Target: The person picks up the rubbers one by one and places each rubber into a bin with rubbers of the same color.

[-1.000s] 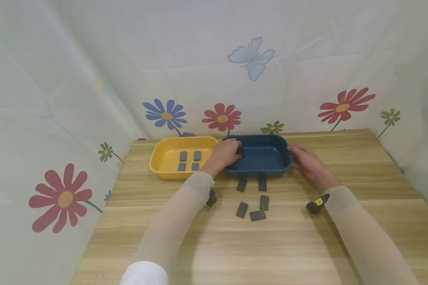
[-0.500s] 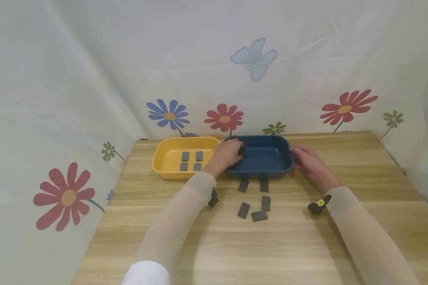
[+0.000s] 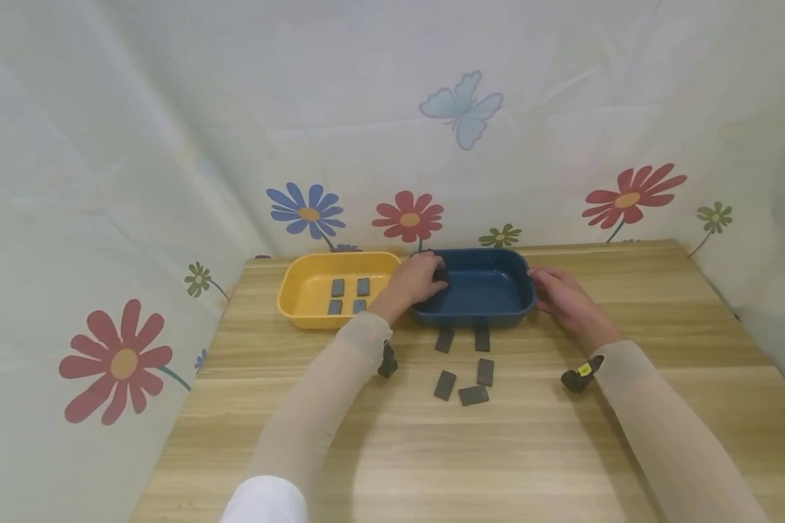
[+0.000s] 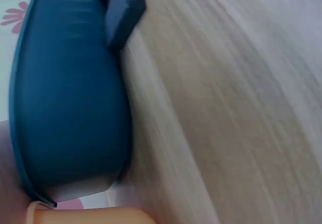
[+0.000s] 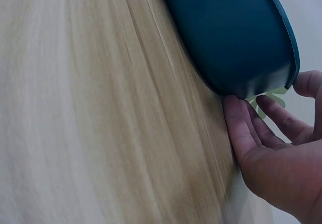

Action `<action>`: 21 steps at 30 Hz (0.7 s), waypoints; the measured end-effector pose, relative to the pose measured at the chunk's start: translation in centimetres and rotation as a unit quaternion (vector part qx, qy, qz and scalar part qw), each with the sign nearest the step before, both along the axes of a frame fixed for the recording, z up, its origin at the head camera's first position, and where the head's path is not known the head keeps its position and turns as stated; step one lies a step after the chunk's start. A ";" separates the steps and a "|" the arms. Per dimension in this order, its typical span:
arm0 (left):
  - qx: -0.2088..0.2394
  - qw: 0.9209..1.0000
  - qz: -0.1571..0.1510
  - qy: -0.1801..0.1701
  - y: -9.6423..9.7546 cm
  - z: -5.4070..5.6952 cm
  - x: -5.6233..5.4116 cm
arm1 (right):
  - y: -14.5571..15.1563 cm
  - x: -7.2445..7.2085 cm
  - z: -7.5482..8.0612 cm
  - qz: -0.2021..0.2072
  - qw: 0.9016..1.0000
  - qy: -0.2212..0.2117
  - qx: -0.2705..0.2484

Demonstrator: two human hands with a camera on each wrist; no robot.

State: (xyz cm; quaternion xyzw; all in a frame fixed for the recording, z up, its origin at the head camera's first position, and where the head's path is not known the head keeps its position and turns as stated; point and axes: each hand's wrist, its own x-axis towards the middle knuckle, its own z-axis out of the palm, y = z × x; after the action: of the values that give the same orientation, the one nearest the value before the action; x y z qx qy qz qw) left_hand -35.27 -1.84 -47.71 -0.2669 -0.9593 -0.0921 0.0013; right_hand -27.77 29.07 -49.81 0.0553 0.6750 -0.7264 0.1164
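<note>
A dark blue plastic tub [image 3: 474, 317] stands at the back of the table. My left hand [image 3: 413, 280] reaches over its left end, fingers curled, and a dark tile [image 3: 440, 275] shows between thumb and fingers, partly hidden. In the left wrist view only an edge of the left hand [image 4: 9, 178] shows, beyond the tub's rim. My right hand [image 3: 562, 298] holds the tub's right end; in the right wrist view its thumb is at the rim and its fingertips [image 5: 232, 105] at the bottom edge. Several dark rectangular tiles [image 3: 445, 385] lie loose in front of the tub.
A yellow tub [image 3: 301, 319] stands to the left of the blue one, with several grey tiles [image 3: 337, 288] in two rows. The wooden table [image 3: 471, 465] meets a white backdrop [image 3: 549, 160] printed with flowers, close behind both tubs.
The head view has shifted slightly. Both hands, the tubs and the tiles stay in practically the same places.
</note>
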 end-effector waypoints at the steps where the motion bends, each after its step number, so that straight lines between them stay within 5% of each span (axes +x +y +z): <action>1: 0.015 1.000 -0.001 -0.006 -0.1 0.1 -0.2 | 0.0 -0.1 0.0 -0.003 1.000 -0.002 -0.001; 11: 0.114 0.991 -0.042 -0.052 -0.9 2.3 0.3 | 0.1 -0.3 0.2 -0.003 1.000 -0.010 0.006; 21: 0.152 0.982 -0.111 -0.033 -3.2 5.4 5.6 | -0.2 -0.2 0.1 -0.003 1.000 -0.007 0.013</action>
State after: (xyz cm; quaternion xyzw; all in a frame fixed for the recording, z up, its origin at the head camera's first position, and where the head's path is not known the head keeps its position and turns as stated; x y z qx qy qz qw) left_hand -29.65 -5.05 -42.35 -0.3654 -0.8980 -0.2451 -0.0003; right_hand -27.98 28.92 -49.68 0.0639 0.6833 -0.7178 0.1179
